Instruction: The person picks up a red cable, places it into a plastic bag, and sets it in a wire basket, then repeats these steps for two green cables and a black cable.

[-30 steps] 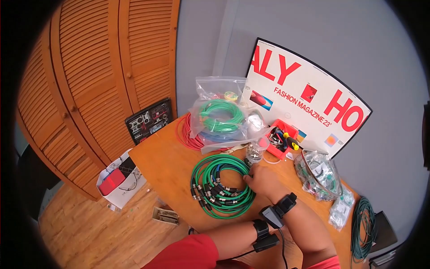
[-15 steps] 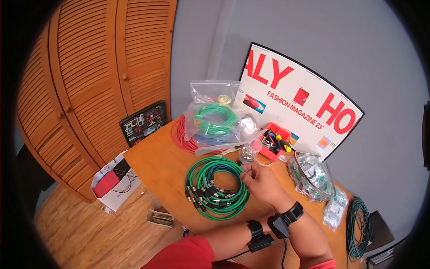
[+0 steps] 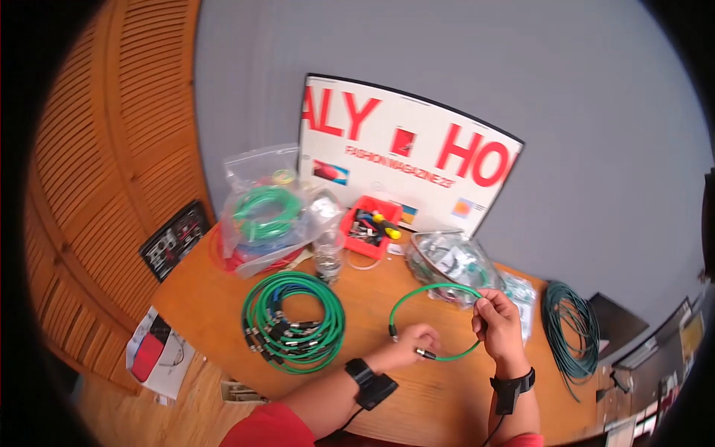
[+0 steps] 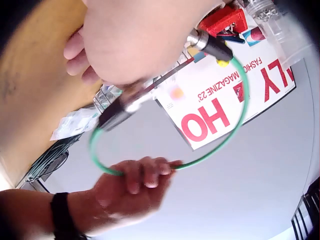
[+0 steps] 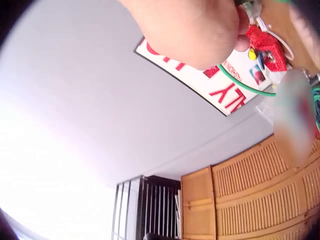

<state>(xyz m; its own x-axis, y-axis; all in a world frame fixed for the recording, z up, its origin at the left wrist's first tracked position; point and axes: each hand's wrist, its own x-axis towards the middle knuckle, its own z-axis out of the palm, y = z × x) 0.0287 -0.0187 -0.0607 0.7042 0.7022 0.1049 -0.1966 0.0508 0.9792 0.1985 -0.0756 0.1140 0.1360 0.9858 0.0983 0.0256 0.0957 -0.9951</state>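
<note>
In the head view my right hand [image 3: 497, 322] pinches a short green cable [image 3: 439, 287] between thumb and fingers, raised over the right part of the table. The cable bends into an open loop. Its two ends carry black-sleeved silver connectors, one [image 3: 394, 332] by the left wrist and the other [image 3: 424, 353] just below my left hand [image 3: 414, 346]. The left fingers look loosely curled with nothing seen between them; in the left wrist view both cable ends [image 4: 112, 115] show beside that hand. A coil of green and blue cables [image 3: 328, 350] lies to the left on the table.
Behind the coil are a bag of cables [image 3: 267, 212], a clear jar [image 3: 327, 257] and a red tool bin [image 3: 350, 246]. A clear bag of parts [image 3: 453, 261] and a dark green coil [image 3: 570, 339] stand to the right. A monitor [image 3: 417, 179] backs the table.
My right hand has moved from the coil's right edge to the right, with the short green cable now lifted in it. The left hand has come out from behind the right forearm. The head view has turned right.
</note>
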